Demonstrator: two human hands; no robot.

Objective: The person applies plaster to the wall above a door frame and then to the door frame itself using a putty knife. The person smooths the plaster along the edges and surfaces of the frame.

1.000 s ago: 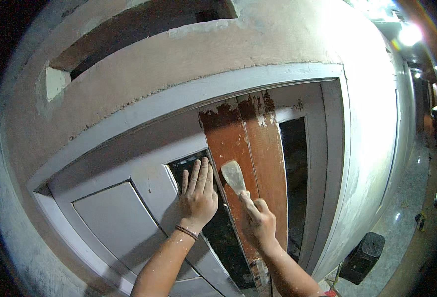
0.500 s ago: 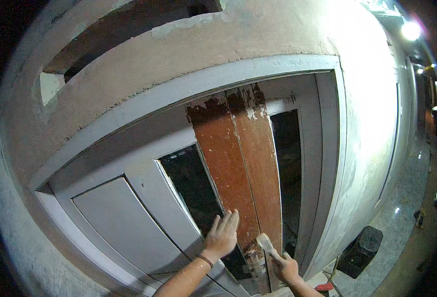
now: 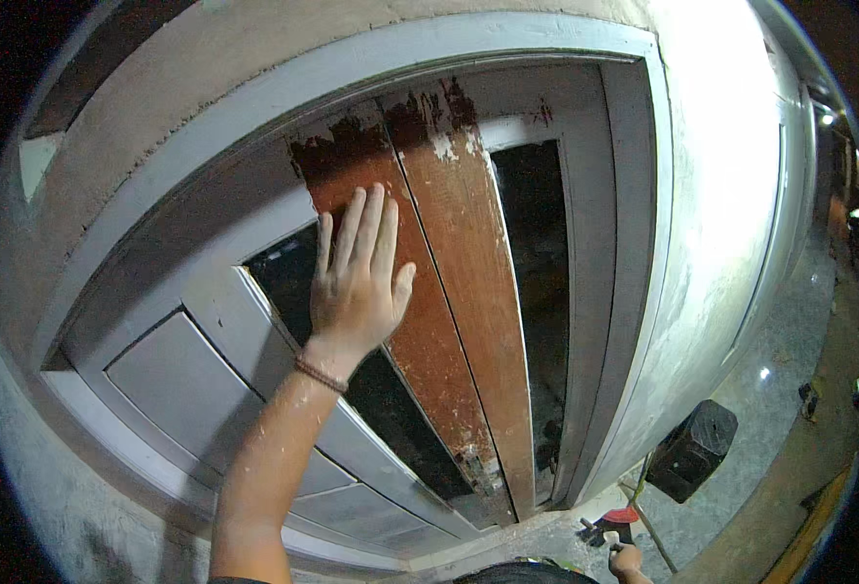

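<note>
My left hand [image 3: 357, 282] is raised with its palm toward the door and its fingers stretched out, over the brown stripped boards [image 3: 468, 292] and the edge of a dark glass pane. It holds nothing, and I cannot tell whether the palm touches the wood. Patches of dark old paint remain at the top of the boards, and pale patches near the bottom. Low at the right, my right hand [image 3: 627, 559] is closed on the handle of a scraper [image 3: 612, 538], whose pale end shows small. Its fingers are partly hidden.
Grey painted panels [image 3: 181, 375] and a pale door frame [image 3: 371, 44] surround the boards. A second dark pane [image 3: 536, 263] lies to their right. A black box [image 3: 694, 450] stands on the floor by the wall, near a red object [image 3: 619, 516] and a thin pole [image 3: 651, 535].
My left hand has moved up the door from the lower boards. My right hand has dropped away from the boards with the scraper, down to the right. The view has shifted.
</note>
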